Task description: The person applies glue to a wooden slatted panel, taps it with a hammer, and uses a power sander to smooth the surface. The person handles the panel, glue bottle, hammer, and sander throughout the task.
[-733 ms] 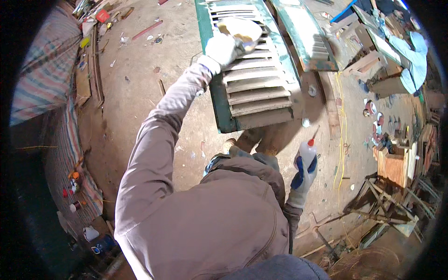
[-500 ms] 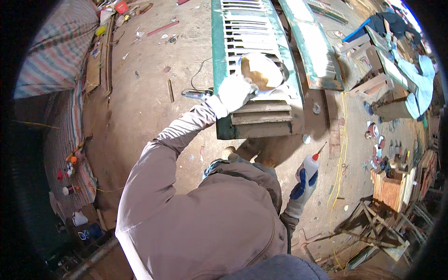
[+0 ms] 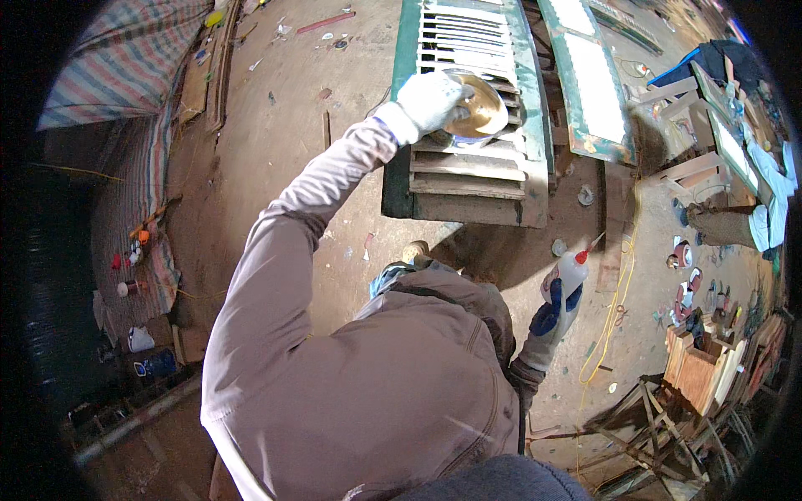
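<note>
While the left hand [image 3: 426, 103] has its fingers clamped on the bowl [image 3: 482, 107] at its nine-o'clock rim, that bowl sits at one o'clock from the view's centre, over the shutter [image 3: 468, 167]; I cannot tell whether they touch. It looks stiff and light, best gripped by the rim and kept level. Towards three o'clock, the right hand [image 3: 553, 312] has its fingers wrapped round the bottle [image 3: 571, 274], probably soft and squeezable, best held by its body, clear of the thin nozzle [image 3: 596, 241].

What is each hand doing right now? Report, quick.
Left hand: closed, holding a round bowl.
Right hand: closed around a white bottle with a red cap.
</note>
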The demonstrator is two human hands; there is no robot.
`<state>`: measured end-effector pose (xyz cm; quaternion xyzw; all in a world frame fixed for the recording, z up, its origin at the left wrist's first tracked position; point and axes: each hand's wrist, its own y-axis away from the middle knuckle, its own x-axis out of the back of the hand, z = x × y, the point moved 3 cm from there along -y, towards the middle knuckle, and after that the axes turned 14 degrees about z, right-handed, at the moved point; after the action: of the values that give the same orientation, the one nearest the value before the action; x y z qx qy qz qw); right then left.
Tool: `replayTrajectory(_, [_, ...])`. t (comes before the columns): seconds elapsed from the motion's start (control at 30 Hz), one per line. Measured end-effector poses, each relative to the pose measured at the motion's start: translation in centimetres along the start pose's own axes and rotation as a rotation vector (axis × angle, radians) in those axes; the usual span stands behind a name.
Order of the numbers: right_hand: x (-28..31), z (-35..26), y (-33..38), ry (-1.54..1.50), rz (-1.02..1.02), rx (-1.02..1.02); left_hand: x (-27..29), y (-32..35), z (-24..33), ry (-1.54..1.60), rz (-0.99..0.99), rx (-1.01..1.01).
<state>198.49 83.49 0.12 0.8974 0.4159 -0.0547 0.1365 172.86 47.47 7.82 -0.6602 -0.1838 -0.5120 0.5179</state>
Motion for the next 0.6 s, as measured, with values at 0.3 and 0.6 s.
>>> replayTrajectory(0.3, [5.4,-0.7,-4.5,0.023,-0.054,-0.042,-5.2,-4.7,2.0,-0.125,-0.439,0.182])
replayTrajectory(0.6, [8.8,-2.0,-9.4,0.064,-0.006,-0.01,-5.2,-4.4,4.3,-0.237,-0.179,0.104])
